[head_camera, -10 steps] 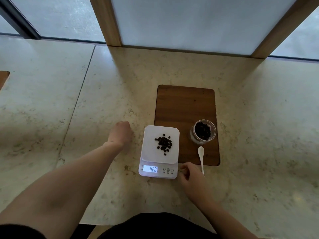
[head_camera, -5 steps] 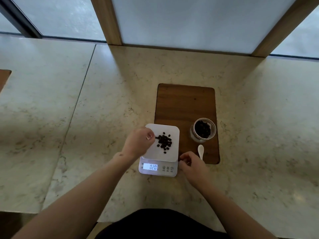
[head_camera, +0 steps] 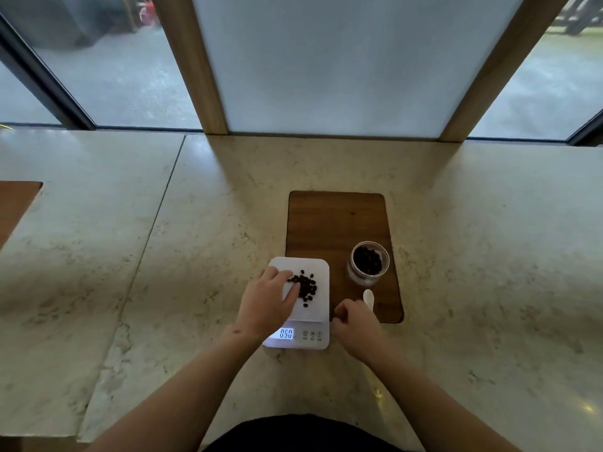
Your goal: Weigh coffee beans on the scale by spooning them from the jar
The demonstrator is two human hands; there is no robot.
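Observation:
A white digital scale [head_camera: 318, 313] sits on the stone counter, its lit display reading 050. A small pile of dark coffee beans [head_camera: 306, 286] lies on its platform. My left hand [head_camera: 266, 303] rests on the platform's left side, fingers spread and touching the edge of the pile. An open glass jar [head_camera: 368, 263] holding more beans stands on a wooden board [head_camera: 336, 220] to the right. A white spoon [head_camera: 368, 298] lies on the board in front of the jar. My right hand [head_camera: 355, 324] is curled loosely just beside the scale, over the spoon's handle; whether it grips the handle is hidden.
The pale stone counter [head_camera: 163, 288] runs wide to both sides, with a seam on the left. Another wooden surface [head_camera: 13, 207] shows at the far left edge. Wooden window posts and glass stand behind the counter.
My left hand moved from the counter onto the scale platform and into the beans. The display went from 020 to 050. My right hand shifted slightly toward the spoon.

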